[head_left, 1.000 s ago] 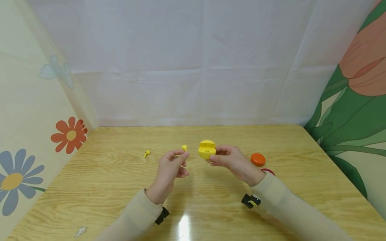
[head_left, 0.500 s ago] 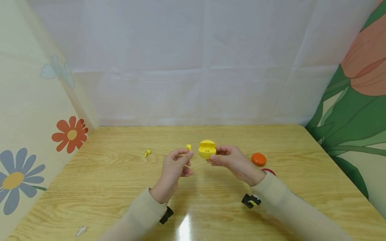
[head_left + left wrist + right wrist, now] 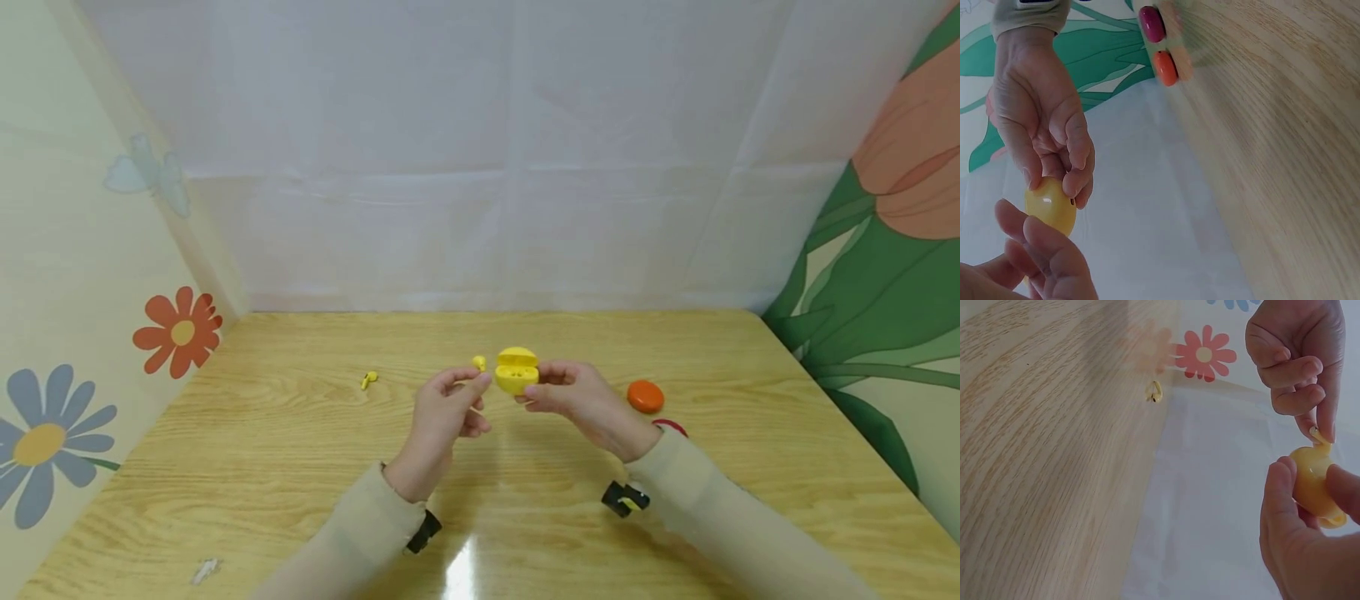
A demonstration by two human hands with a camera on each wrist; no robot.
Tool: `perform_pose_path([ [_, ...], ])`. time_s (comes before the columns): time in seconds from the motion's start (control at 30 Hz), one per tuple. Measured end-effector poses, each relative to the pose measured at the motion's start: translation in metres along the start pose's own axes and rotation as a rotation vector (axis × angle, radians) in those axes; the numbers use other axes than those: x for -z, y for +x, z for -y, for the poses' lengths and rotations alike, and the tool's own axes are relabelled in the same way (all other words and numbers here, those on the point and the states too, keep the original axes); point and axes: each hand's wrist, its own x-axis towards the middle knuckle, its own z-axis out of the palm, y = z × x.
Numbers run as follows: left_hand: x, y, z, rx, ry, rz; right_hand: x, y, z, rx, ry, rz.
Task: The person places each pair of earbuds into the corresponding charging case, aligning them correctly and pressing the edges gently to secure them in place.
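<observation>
In the head view my right hand [image 3: 577,396] grips a yellow earbud case [image 3: 517,379] above the table, its lid raised and its inside facing me. My left hand [image 3: 447,412] pinches a yellow earbud [image 3: 479,362] between thumb and forefinger, just left of the case and apart from it there. The right wrist view shows the earbud's stem [image 3: 1317,434] at the left fingertips, close to the case [image 3: 1311,481]. A second yellow earbud [image 3: 369,380] lies on the table to the left.
An orange round case [image 3: 646,397] lies on the wooden table [image 3: 300,450] right of my right hand. A dark red one [image 3: 1152,24] stands beside it, mostly behind the right wrist in the head view. A whitish mark [image 3: 205,571] shows at the front left.
My left hand has moved right with the earbud, closing most of the distance to the case. The right hand and the open case have hardly moved.
</observation>
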Motion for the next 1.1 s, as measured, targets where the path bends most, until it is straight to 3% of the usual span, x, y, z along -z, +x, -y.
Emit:
perform_pose_path([
  [0.6,-0.015,0.004,-0.004,-0.037,-0.038,0.044,-0.002,0.0,-0.001,-0.001,-0.003,0.001],
  [1.1,-0.026,0.008,-0.003,-0.002,-0.028,0.041,-0.002,0.0,-0.002,0.0,0.0,-0.015],
])
